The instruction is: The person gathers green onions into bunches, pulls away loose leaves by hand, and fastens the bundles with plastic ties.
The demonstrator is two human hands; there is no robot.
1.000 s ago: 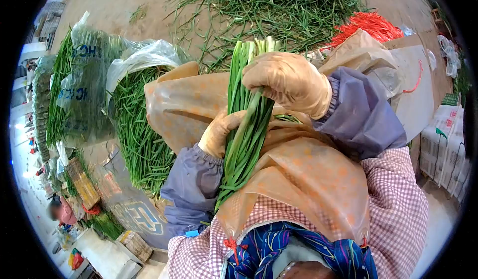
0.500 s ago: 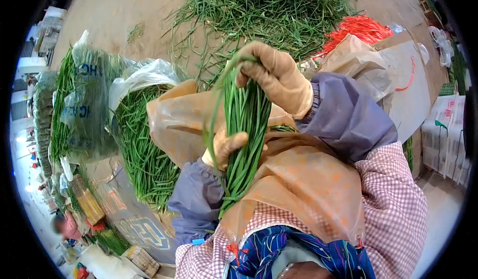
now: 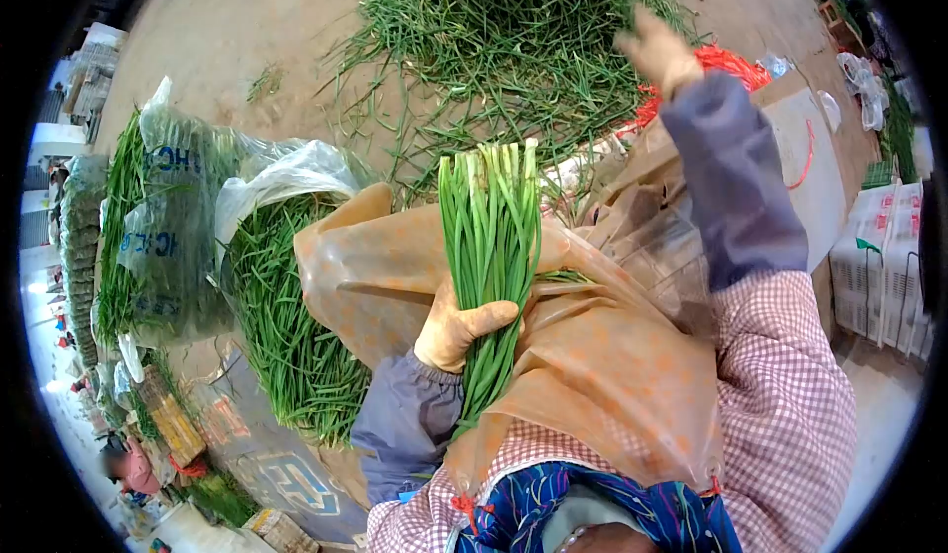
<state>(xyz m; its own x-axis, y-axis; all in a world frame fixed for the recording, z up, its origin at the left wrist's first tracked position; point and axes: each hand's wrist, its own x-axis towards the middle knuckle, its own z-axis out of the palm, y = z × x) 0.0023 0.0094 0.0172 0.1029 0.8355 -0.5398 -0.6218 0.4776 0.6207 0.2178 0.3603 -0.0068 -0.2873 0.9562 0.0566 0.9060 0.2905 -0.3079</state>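
Note:
My gloved left hand [image 3: 462,328] is wrapped round a bunch of chives [image 3: 489,227], holding it upright over my lap. The pale stem ends point away from me, and the green leaves run down toward my chest. Out to the far right, my gloved right hand [image 3: 660,51] is stretched over the edge of a heap of loose green leaves [image 3: 513,30]. Motion blurs it, but the thumb and fingers look apart, with nothing visible between them. A tan plastic apron [image 3: 602,355] covers my lap under the bunch.
Red ties [image 3: 736,61] lie beyond my right forearm. To my left, more chives [image 3: 286,306] fill an open plastic bag, beside another printed bag [image 3: 173,217]. White crates [image 3: 879,257] stand at the right. A person in pink [image 3: 138,469] is far off at lower left.
My right hand has left the top of the bunch and swung out right toward the leaf heap. The loose strand it drew from the bunch is no longer visible there. My left hand keeps its hold.

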